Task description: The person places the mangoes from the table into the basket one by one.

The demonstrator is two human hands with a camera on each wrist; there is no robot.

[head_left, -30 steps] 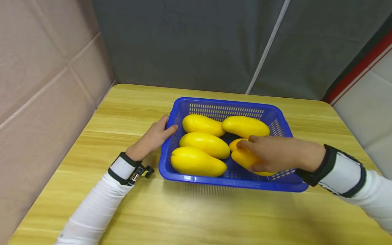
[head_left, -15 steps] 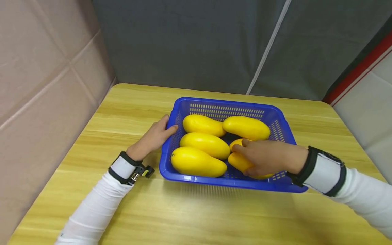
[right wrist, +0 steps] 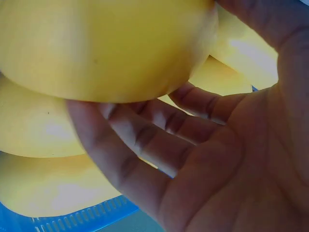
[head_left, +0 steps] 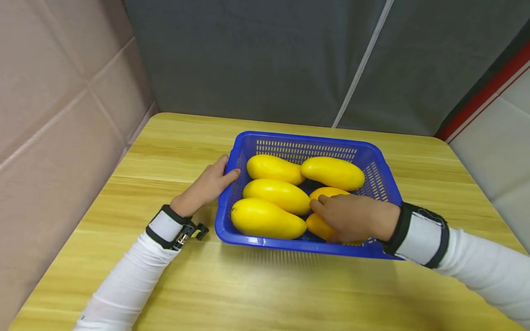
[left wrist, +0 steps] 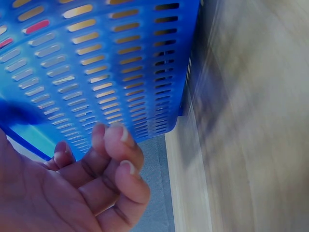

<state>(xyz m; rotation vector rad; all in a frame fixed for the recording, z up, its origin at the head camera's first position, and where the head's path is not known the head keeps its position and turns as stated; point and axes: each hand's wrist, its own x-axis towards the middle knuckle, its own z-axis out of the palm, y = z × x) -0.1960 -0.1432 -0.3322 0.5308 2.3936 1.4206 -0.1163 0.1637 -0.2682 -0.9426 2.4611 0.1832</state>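
A blue plastic basket with slotted walls holds several smooth yellow mangoes. At its left end, my left hand has the thumb over the rim and the fingers outside; the left wrist view shows those bent fingers by the slotted wall. My right hand reaches into the right half, palm down, gripping a mango near the front wall. In the right wrist view this mango lies between thumb and curled fingers. Another mango is right behind it, partly covered by the hand.
Three mangoes stack front to back on the basket's left side, the front one nearest me. One mango lies at back right. The basket stands on a wooden table, before a grey curtain.
My right hand has moved left and slightly toward me, and the mango in its grip has shifted left beside the front left mango. The left hand and basket have stayed in place.
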